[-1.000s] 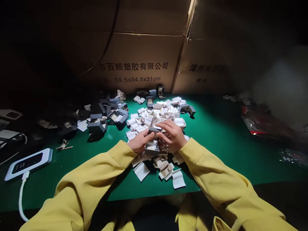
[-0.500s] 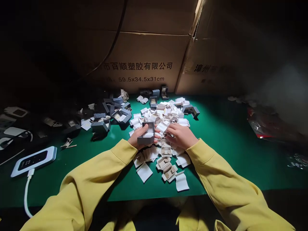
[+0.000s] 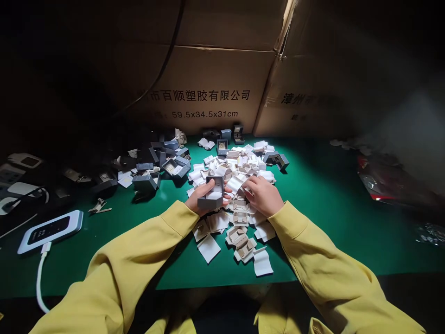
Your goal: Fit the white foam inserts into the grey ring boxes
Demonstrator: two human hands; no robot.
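Over the middle of the green counter [image 3: 327, 199], head view: dark blue-grey, square hinged box [image 3: 209, 202], lid raised, clasped in the left hand [image 3: 198, 196]. Right hand [image 3: 264, 195], fingers half curled, at heaped folded white papers [image 3: 236, 183]; cannot tell whether gripping anything. Toward the back edge, leftward, more dark blue-grey boxes [image 3: 144, 182].

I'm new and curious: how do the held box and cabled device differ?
The box sits open in the left hand; the device lies on the table. The box has sharp corners, the device rounded ones. A white cable enters the device, but not the box. Both combine dark and pale surfaces.
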